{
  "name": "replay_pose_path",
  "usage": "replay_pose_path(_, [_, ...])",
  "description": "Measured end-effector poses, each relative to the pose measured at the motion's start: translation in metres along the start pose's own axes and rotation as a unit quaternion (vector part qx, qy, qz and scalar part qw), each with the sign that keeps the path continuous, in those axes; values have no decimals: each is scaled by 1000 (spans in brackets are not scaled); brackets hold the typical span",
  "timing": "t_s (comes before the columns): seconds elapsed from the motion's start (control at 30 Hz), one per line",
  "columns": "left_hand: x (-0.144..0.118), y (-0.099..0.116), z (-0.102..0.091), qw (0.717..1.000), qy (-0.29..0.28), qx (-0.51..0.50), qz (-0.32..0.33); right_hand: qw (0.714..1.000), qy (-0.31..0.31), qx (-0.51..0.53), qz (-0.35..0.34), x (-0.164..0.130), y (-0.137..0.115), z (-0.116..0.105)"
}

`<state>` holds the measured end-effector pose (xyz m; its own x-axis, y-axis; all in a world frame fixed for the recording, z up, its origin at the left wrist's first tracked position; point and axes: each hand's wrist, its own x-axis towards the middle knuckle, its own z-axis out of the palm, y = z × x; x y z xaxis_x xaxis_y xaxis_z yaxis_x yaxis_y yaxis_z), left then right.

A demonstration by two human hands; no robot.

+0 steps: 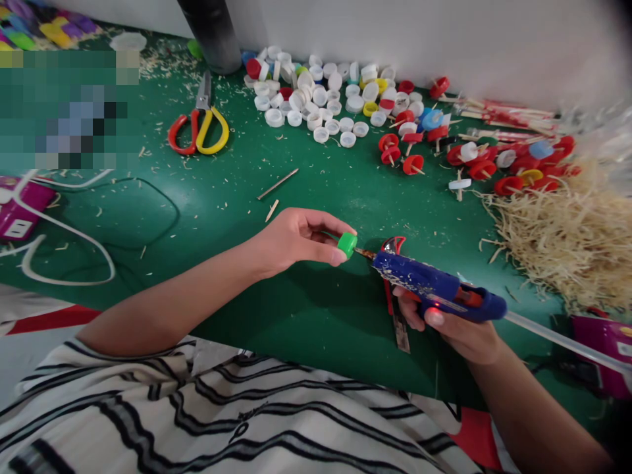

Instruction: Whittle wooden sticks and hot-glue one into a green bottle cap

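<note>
Between the thumb and fingers of my left hand (301, 240) is a green bottle cap (347, 244). My right hand (459, 332) grips a blue glue gun (424, 276) from below, its red light lit and a clear glue stick (557, 341) running out of its back. The gun's nozzle points left and meets the cap's right side; whether it touches I cannot tell. A tool with a red handle and a metal blade (401, 334) lies on the table, partly hidden by the gun.
Loose bottle caps (320, 97) pile up at the back. Red caps on sticks (481, 170) stand at the right, near wood shavings (538, 243). Scissors (203, 125), a nail-like rod (278, 184) and a wood bit (271, 210) lie on the green table (316, 316). White cable (69, 282) loops at left.
</note>
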<state>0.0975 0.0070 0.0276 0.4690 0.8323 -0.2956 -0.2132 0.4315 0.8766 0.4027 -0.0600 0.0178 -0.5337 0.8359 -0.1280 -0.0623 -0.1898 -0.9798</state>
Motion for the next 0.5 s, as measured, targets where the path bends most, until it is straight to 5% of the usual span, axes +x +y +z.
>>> replay_pose_path(0.5, [-2,3,0,999,6,31,4,1000,6,-11,14,-1,-1,-1])
